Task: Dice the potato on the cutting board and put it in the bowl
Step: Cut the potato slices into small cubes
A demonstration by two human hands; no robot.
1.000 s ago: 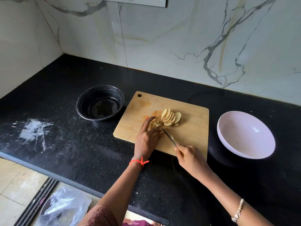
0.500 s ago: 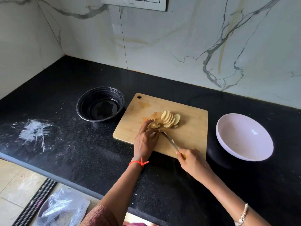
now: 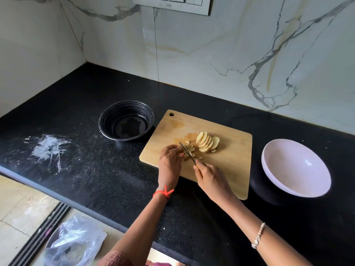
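Note:
A fan of pale potato slices [image 3: 206, 144] leans on the wooden cutting board [image 3: 232, 152]. Small diced potato pieces [image 3: 191, 150] lie just left of the slices. My right hand [image 3: 210, 178] grips a knife [image 3: 187, 153] whose blade points up-left across the diced pieces. My left hand [image 3: 170, 163] rests on the board's near left part, fingers curled against the pieces beside the blade. A white bowl [image 3: 295, 167], with nothing in it, stands right of the board.
A black bowl [image 3: 126, 120] holding a little water sits left of the board. A white powdery smear [image 3: 48, 148] marks the black countertop at the left. A bin with a plastic bag [image 3: 73, 244] stands on the floor below the counter edge.
The knife blade has swung further left over the cut pieces, and more small pieces lie apart from the slices. My left hand has drawn back slightly toward the board's near edge.

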